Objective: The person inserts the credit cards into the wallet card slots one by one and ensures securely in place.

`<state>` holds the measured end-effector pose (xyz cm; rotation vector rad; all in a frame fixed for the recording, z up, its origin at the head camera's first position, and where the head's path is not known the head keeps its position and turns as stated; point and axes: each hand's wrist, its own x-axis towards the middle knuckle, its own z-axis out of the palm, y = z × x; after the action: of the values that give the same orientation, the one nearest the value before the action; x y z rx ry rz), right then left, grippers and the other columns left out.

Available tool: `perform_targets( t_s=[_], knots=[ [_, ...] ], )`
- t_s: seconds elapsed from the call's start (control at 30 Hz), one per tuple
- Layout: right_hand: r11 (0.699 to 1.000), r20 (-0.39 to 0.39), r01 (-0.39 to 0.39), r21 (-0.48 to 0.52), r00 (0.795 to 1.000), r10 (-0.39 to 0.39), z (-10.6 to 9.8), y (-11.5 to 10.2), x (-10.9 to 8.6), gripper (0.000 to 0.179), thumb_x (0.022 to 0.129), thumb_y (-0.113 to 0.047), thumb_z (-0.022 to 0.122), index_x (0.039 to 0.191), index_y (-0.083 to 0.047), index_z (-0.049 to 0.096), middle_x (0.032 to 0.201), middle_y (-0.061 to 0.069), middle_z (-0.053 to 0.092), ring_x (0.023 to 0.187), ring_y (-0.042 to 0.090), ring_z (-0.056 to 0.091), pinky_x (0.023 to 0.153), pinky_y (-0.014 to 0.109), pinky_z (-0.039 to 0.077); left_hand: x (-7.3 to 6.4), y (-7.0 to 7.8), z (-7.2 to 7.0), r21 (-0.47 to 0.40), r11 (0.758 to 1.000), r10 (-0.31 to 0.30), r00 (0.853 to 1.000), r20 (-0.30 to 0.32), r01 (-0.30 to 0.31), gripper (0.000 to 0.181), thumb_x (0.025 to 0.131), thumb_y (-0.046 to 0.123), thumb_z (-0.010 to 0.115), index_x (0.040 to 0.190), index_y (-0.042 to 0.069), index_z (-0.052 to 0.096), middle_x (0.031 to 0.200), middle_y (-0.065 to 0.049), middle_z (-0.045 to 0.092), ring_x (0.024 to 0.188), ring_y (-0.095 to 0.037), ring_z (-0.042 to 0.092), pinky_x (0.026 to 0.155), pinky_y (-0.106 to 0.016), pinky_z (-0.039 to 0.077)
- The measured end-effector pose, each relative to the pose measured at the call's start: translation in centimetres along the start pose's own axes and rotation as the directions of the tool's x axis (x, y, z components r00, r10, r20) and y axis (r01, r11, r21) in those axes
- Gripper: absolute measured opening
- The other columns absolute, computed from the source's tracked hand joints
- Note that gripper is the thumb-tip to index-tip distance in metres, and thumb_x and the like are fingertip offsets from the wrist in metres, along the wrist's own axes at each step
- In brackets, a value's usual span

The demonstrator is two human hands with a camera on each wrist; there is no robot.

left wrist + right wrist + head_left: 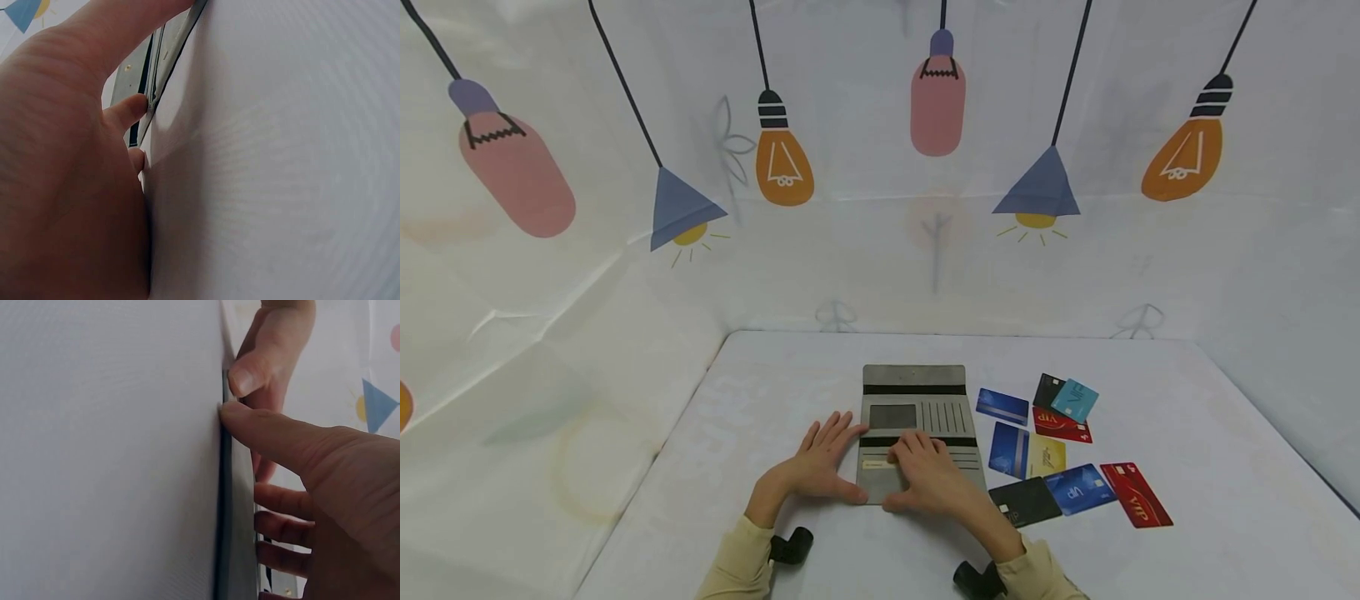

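Observation:
A grey wallet (891,414) lies unfolded on the white table in the head view, its card slots and a dark window panel facing up. A pale yellow strip (876,464), perhaps a card's edge, shows in its lower half. My left hand (811,473) rests at the wallet's left side, fingers spread, with the thumb by the lower left corner. Across the lower half lies my right hand (931,477), its fingertips on the slots and its thumb at the near edge (226,487). My right palm hides part of the slots.
Right of the wallet, several cards lie loose: blue (1002,406), teal (1076,401), red (1060,426), yellow (1047,457), black (1024,502) and another red one (1137,495). Some overlap. A white sheet wall (865,275) printed with lamps stands behind the table.

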<state>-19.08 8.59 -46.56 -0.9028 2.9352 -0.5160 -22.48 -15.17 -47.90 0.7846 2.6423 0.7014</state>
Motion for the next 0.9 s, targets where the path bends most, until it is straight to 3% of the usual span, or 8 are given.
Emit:
perform_targets(
  t_s=[0.13, 0.33, 0.6, 0.9],
  knots=[
    [0.997, 0.027, 0.005, 0.083, 1.0, -0.007, -0.3, 0.5, 0.0, 0.05, 0.078, -0.042, 0.082, 0.113, -0.014, 0.061, 0.12, 0.005, 0.052, 0.122, 0.031, 0.046, 0.098, 0.061, 0.039, 0.0, 0.0, 0.0, -0.003, 1.0, -0.001, 1.0, 0.002, 0.001, 0.101, 0.078, 0.057, 0.076, 0.157, 0.018, 0.026, 0.166, -0.015, 0.006, 0.153, -0.034, -0.003, 0.119, -0.058, -0.003],
    [0.981, 0.049, 0.007, 0.194, 0.999, -0.017, -1.4, 1.3, -0.1, 0.052, 0.08, -0.04, 0.081, 0.12, -0.014, 0.061, 0.124, 0.005, 0.055, 0.114, 0.026, 0.051, 0.099, 0.06, 0.039, -0.1, 0.2, -0.2, -0.012, 1.0, 0.0, 1.0, 0.004, 0.0, 0.101, 0.078, 0.055, 0.077, 0.156, 0.018, 0.026, 0.166, -0.015, 0.006, 0.153, -0.035, -0.003, 0.119, -0.058, -0.003],
    [0.963, 0.061, -0.052, 0.264, 0.997, 0.037, -3.1, 2.4, -0.7, 0.057, 0.084, -0.037, 0.077, 0.132, -0.012, 0.058, 0.126, 0.005, 0.058, 0.116, 0.025, 0.056, 0.1, 0.051, 0.046, -0.1, 0.2, -0.2, -0.019, 1.0, 0.008, 1.0, -0.004, -0.008, 0.1, 0.077, 0.055, 0.077, 0.156, 0.018, 0.028, 0.166, -0.016, 0.007, 0.152, -0.036, -0.002, 0.119, -0.059, -0.003],
    [0.931, -0.044, -0.114, 0.347, 0.99, 0.138, -6.1, 5.0, -2.2, 0.06, 0.088, -0.028, 0.075, 0.139, -0.006, 0.052, 0.138, 0.014, 0.053, 0.126, 0.035, 0.051, 0.101, 0.056, 0.046, 0.0, 0.0, 0.0, -0.031, 0.999, 0.014, 1.0, -0.011, -0.015, 0.101, 0.076, 0.054, 0.078, 0.155, 0.018, 0.028, 0.166, -0.016, 0.007, 0.152, -0.036, -0.002, 0.118, -0.059, -0.004]
  ],
)
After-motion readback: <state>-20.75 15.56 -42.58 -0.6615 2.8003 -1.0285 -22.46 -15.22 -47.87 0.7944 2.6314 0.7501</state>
